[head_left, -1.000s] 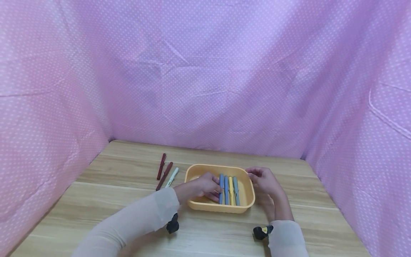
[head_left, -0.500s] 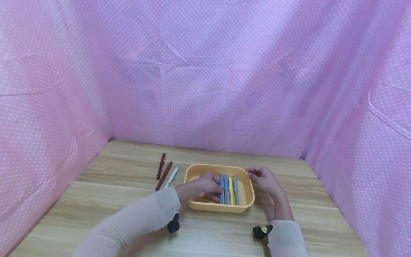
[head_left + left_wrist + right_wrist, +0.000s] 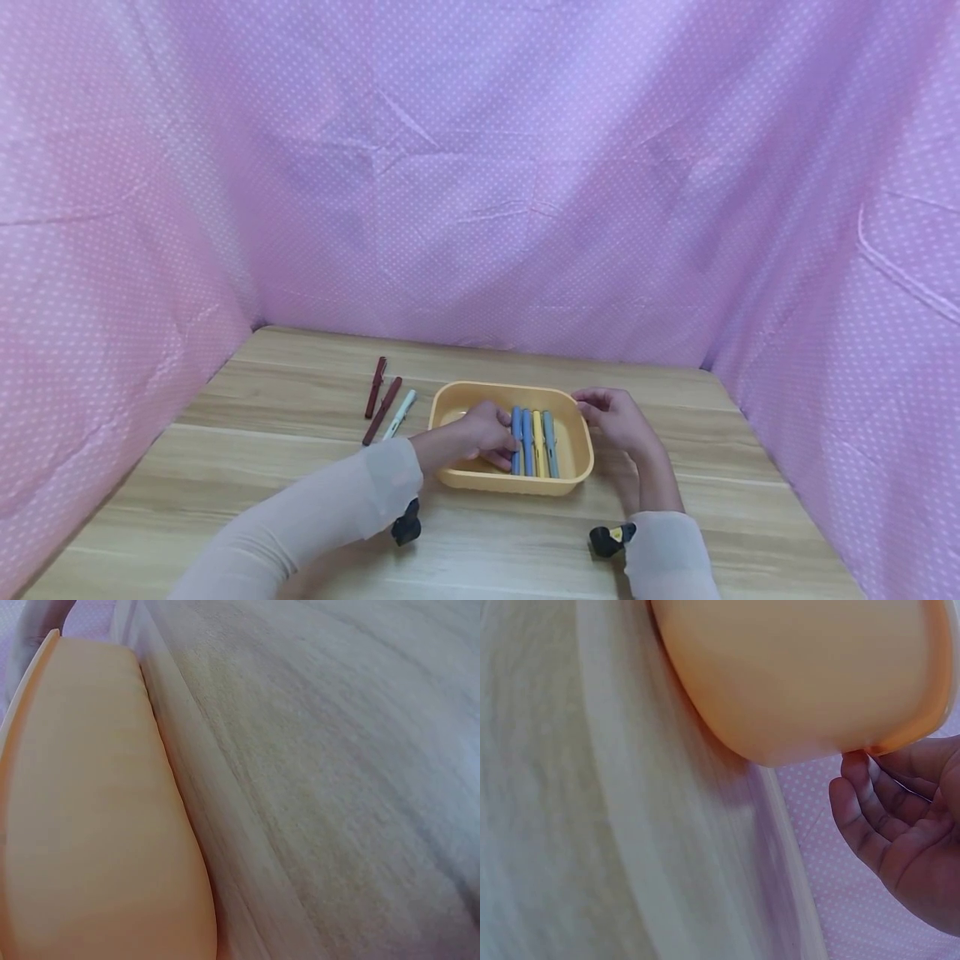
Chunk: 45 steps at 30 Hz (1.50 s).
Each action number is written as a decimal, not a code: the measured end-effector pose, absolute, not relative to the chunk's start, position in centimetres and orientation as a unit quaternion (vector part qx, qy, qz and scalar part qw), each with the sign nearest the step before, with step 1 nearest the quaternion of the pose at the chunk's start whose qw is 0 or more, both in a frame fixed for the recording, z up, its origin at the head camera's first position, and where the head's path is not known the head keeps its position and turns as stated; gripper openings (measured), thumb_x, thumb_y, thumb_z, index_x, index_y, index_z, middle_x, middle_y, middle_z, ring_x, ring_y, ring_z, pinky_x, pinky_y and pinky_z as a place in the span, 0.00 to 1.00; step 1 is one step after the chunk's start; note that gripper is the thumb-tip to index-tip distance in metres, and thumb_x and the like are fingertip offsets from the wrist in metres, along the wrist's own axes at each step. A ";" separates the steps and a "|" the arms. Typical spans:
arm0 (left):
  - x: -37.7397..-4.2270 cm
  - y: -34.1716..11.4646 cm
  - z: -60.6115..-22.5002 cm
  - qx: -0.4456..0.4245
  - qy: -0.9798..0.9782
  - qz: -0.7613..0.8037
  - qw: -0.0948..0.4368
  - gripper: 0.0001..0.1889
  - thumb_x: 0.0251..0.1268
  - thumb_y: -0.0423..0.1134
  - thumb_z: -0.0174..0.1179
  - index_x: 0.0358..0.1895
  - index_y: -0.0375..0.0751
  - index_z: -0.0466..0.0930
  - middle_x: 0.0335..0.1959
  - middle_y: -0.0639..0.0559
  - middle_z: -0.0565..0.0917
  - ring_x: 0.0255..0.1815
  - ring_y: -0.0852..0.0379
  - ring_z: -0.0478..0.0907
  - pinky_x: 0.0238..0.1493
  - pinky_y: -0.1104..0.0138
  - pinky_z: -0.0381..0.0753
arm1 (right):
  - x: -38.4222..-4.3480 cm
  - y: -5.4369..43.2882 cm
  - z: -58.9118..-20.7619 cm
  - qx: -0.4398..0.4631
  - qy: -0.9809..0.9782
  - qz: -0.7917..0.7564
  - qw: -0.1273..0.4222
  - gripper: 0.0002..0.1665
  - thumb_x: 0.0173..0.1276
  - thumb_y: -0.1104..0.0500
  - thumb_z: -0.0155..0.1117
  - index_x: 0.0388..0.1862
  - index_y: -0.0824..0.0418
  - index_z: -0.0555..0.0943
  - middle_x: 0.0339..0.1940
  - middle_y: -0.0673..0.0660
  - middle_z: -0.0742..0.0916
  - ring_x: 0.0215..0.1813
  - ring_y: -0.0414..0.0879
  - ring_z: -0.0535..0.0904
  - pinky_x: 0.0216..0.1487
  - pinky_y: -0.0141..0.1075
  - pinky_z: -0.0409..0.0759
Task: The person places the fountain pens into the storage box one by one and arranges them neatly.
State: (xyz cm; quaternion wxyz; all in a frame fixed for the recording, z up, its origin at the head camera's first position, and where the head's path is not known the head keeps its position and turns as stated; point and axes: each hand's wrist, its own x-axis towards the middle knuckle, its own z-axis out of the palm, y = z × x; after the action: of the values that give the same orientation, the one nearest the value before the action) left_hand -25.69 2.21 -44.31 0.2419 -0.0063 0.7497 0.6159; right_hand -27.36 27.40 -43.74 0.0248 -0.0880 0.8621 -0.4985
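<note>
A yellow-orange plastic tray (image 3: 517, 483) sits on the table, its outer wall close up in both wrist views. Inside, several capped pens lie side by side: a left blue pen (image 3: 516, 425), a second blue pen (image 3: 528, 433), a yellow pen (image 3: 537, 442) and a grey-green pen (image 3: 551, 442). My left hand (image 3: 487, 429) reaches in over the tray's left side and pinches the left blue pen; its far fingers are partly hidden. My right hand (image 3: 617, 421) grips the tray's rim at the far right corner, with curled fingers (image 3: 866, 795) against the outside.
Left of the tray lie two dark red pens, the farther red pen (image 3: 376, 387) and the nearer red pen (image 3: 382, 411), and a pale mint pen (image 3: 400, 414). Pink dotted cloth (image 3: 480, 208) surrounds the wooden table (image 3: 262, 400) at the back and sides.
</note>
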 end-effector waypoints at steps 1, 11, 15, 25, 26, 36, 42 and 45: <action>-25.7 2.2 -44.3 -0.008 0.751 0.615 0.241 0.24 0.59 0.16 0.65 0.59 0.19 0.70 0.34 0.34 0.82 0.29 0.43 0.86 0.28 0.60 0.91 | -27.4 27.4 -43.7 -0.085 0.862 -0.500 0.025 0.14 0.78 0.67 0.57 0.56 0.72 0.82 0.49 0.65 0.88 0.47 0.50 0.86 0.48 0.34 0.87; -26.0 2.0 -44.5 -0.012 0.747 0.623 0.233 0.24 0.58 0.16 0.65 0.57 0.23 0.69 0.32 0.33 0.82 0.25 0.47 0.84 0.26 0.61 0.91 | -27.4 27.5 -43.8 -0.082 0.864 -0.496 0.027 0.13 0.78 0.66 0.57 0.55 0.71 0.82 0.48 0.63 0.88 0.47 0.50 0.86 0.50 0.40 0.88; -26.2 1.8 -44.5 -0.008 0.744 0.626 0.232 0.25 0.58 0.16 0.65 0.59 0.23 0.69 0.30 0.34 0.83 0.23 0.49 0.83 0.26 0.60 0.91 | -27.5 27.5 -44.0 -0.088 0.862 -0.498 0.024 0.13 0.77 0.67 0.58 0.55 0.72 0.82 0.47 0.63 0.88 0.47 0.49 0.85 0.49 0.37 0.87; -26.3 0.8 -43.2 0.010 0.743 0.627 0.234 0.26 0.59 0.17 0.64 0.62 0.23 0.69 0.33 0.31 0.85 0.22 0.51 0.82 0.30 0.61 0.91 | -27.4 27.5 -43.9 -0.083 0.863 -0.498 0.028 0.13 0.78 0.67 0.58 0.55 0.71 0.83 0.47 0.63 0.88 0.45 0.49 0.85 0.46 0.32 0.86; -26.3 0.7 -43.0 0.012 0.743 0.627 0.234 0.26 0.59 0.17 0.64 0.62 0.23 0.69 0.33 0.31 0.85 0.22 0.51 0.82 0.30 0.61 0.91 | -27.4 27.5 -43.9 -0.081 0.863 -0.498 0.027 0.13 0.77 0.67 0.58 0.55 0.71 0.83 0.47 0.63 0.88 0.45 0.49 0.85 0.46 0.32 0.86; -26.6 -0.5 -41.6 0.031 0.751 0.615 0.240 0.26 0.62 0.21 0.65 0.63 0.25 0.69 0.40 0.29 0.84 0.29 0.48 0.83 0.34 0.61 0.92 | -27.2 27.3 -43.6 -0.086 0.863 -0.497 0.030 0.14 0.78 0.67 0.58 0.56 0.74 0.81 0.49 0.67 0.88 0.48 0.53 0.85 0.49 0.38 0.87; -26.8 -1.3 -40.8 0.042 0.741 0.624 0.244 0.29 0.62 0.21 0.65 0.66 0.25 0.67 0.46 0.30 0.84 0.37 0.44 0.84 0.38 0.59 0.92 | -27.2 27.4 -43.8 -0.099 0.857 -0.505 0.020 0.13 0.77 0.69 0.57 0.54 0.74 0.82 0.46 0.66 0.88 0.45 0.50 0.85 0.45 0.35 0.88; -26.9 -1.7 -40.5 0.051 0.746 0.619 0.240 0.29 0.62 0.22 0.65 0.66 0.26 0.67 0.46 0.33 0.85 0.40 0.42 0.84 0.39 0.58 0.92 | -27.2 27.3 -43.8 -0.105 0.856 -0.507 0.016 0.12 0.76 0.70 0.57 0.53 0.75 0.82 0.45 0.65 0.88 0.45 0.49 0.85 0.44 0.34 0.88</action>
State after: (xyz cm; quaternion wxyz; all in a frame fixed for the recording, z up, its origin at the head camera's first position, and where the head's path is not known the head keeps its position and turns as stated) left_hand -26.94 -1.73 -40.53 0.2398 0.0510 0.7463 0.6188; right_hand -27.24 27.34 -43.77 0.0155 -0.1048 0.8556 -0.5066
